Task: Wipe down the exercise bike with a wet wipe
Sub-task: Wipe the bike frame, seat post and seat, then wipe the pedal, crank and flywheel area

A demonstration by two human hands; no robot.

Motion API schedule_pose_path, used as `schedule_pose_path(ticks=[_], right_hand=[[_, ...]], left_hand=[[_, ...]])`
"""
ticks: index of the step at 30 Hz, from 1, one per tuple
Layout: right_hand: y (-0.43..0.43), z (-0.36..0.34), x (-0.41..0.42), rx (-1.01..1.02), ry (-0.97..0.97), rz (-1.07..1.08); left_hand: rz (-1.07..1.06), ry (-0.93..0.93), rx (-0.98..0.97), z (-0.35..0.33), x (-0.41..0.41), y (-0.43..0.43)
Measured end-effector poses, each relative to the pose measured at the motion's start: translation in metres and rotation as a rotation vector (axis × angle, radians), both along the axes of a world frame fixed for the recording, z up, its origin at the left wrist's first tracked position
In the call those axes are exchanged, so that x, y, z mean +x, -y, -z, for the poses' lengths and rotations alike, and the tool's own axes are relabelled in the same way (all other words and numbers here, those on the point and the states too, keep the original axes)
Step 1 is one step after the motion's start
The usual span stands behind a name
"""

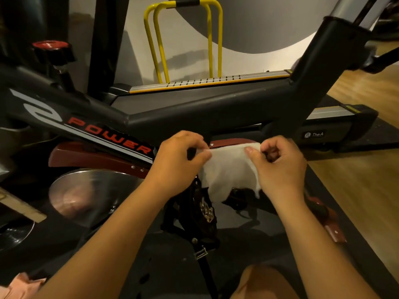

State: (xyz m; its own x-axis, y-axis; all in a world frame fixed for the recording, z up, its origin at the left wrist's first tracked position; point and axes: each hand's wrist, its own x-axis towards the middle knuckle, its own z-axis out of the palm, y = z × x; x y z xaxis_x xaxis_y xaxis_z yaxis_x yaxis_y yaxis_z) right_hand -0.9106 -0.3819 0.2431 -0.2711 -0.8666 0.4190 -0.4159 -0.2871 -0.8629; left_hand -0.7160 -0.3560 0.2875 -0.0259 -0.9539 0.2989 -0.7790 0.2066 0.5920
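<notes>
Just in front of the bike's black frame, low down: wet wipe (228, 169) held spread in the air, top edge pulled roughly level, long axis running left to right, lower edge hanging loose. Left hand (181, 160) pinches the top left corner between thumb and curled fingers; right hand (280, 167) pinches the top right corner likewise. Neither hand free. Wipe appears to touch no part of the machine. Exercise bike (194, 113) lies directly beyond the hands: main tube runs across the view, roughly parallel to the wipe's long axis, rising at the right into an upright post. Both hands about equally near the tube; red guard (226, 141) just behind the wipe's upper edge. Judgement: wipe being opened out, wiping not yet begun; next move goes forward and up onto the tube. Flywheel (90, 190) lower left, pedal (207, 212) beneath the wipe, yellow rack (183, 39) behind.
</notes>
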Motion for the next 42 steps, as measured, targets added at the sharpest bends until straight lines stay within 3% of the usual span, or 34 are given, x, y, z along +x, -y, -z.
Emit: schedule_pose_path(ticks=[3,8,14,18,21,26,31,33,37,40,42], right_hand=[[0.007,-0.008,0.019,-0.033,0.169,0.069],[0.026,-0.027,0.067,0.016,0.439,-0.255],[0.045,0.020,0.070,0.218,0.155,-0.429],[0.066,0.014,0.061,0.310,0.298,-0.401],[0.063,0.023,0.069,0.231,0.229,-0.413],[0.062,0.059,0.070,0.123,-0.080,-0.367],[0.061,0.103,0.026,0.115,-0.333,-0.289],[0.057,0.102,0.027,0.009,-0.350,-0.282],[0.066,0.085,0.056,-0.104,-0.201,-0.435],[0.069,0.109,0.027,0.034,-0.060,-0.427],[0.065,0.135,-0.015,0.116,-0.190,-0.252]], left_hand=[[-0.017,-0.275,-0.022,0.001,0.004,0.004],[-0.185,-0.470,-0.136,0.000,0.025,0.020],[-0.297,-0.334,-0.042,0.031,0.059,0.016],[-0.233,-0.527,-0.020,0.042,0.059,0.007],[-0.083,-0.743,0.087,0.035,0.042,0.012],[-0.084,-0.645,0.343,0.059,0.023,0.028],[-0.020,-0.529,0.353,0.078,0.029,0.028],[0.015,-0.464,0.368,0.078,0.031,0.028],[0.072,-0.387,0.455,0.059,0.033,0.027],[0.176,-0.345,0.487,0.038,0.024,0.024],[0.296,-0.200,0.509,0.026,0.004,0.021]])
